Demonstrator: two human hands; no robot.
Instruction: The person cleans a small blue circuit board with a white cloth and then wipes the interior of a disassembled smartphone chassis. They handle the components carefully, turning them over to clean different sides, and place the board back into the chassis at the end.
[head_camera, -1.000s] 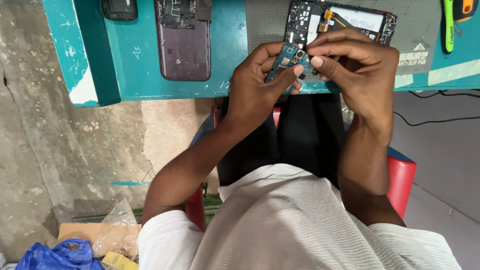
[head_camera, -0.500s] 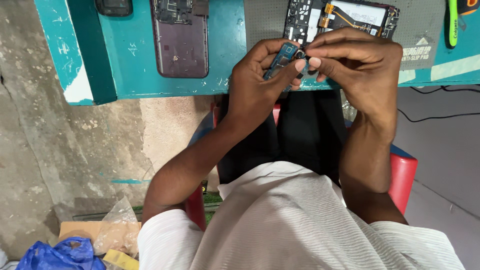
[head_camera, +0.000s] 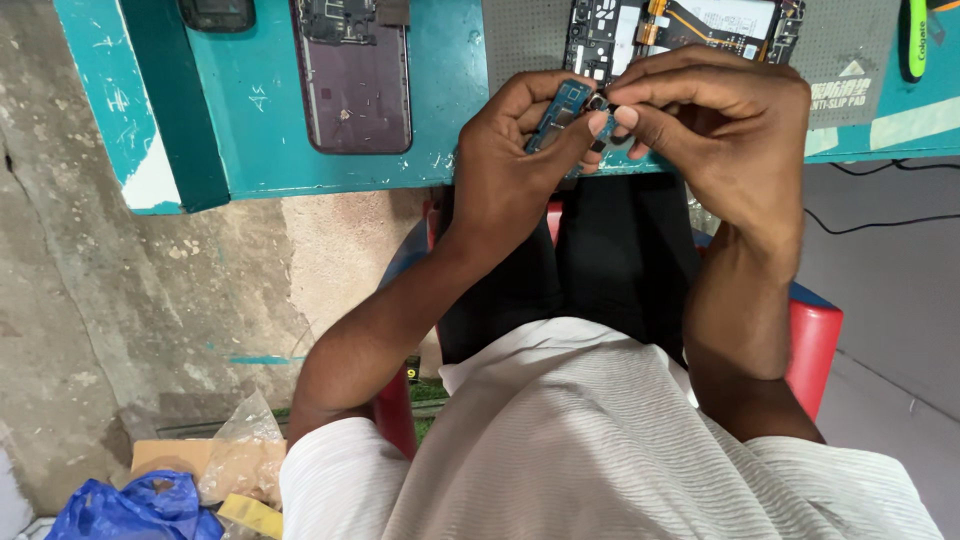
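Note:
My left hand (head_camera: 505, 165) grips a small blue circuit board (head_camera: 560, 108) at the front edge of the teal table (head_camera: 250, 140). My right hand (head_camera: 725, 125) pinches a tiny dark part at the board's top end with thumb and forefinger. Just beyond my hands lies an opened phone (head_camera: 680, 30) with its insides showing, resting on a grey mat (head_camera: 850, 55).
A purple phone back cover (head_camera: 355, 85) lies on the table to the left, with a dark device (head_camera: 215, 12) further left. A green-handled tool (head_camera: 917, 40) lies at the right. I sit on a red stool (head_camera: 815, 340). Plastic bags (head_camera: 140, 505) lie on the concrete floor.
My hands and the board have stayed almost in place; my right fingers shifted slightly at the board's end. The view has tilted a little.

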